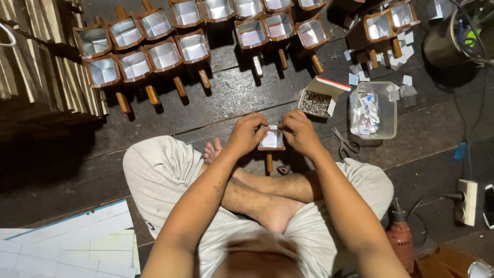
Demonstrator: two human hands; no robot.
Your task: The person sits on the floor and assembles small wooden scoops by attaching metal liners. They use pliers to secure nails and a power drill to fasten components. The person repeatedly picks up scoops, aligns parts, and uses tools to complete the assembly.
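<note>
Head view: both hands, left hand [247,135] and right hand [300,133], grip wooden scoop [271,141]; staple box [318,98] beyond.

I see bare floorboards [226,98] ahead; staple box [316,99], plastic tub [373,109] and scissors [346,144] (right side) block passage.

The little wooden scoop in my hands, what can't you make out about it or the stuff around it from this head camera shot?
- Wooden scoop: its sides are covered by the left hand and right hand.
- Small open box: its metallic contents are too small to identify.
- Clear plastic tub: the paper pieces inside are too small to tell.
- Red tool: partly hidden behind the right arm.
</note>
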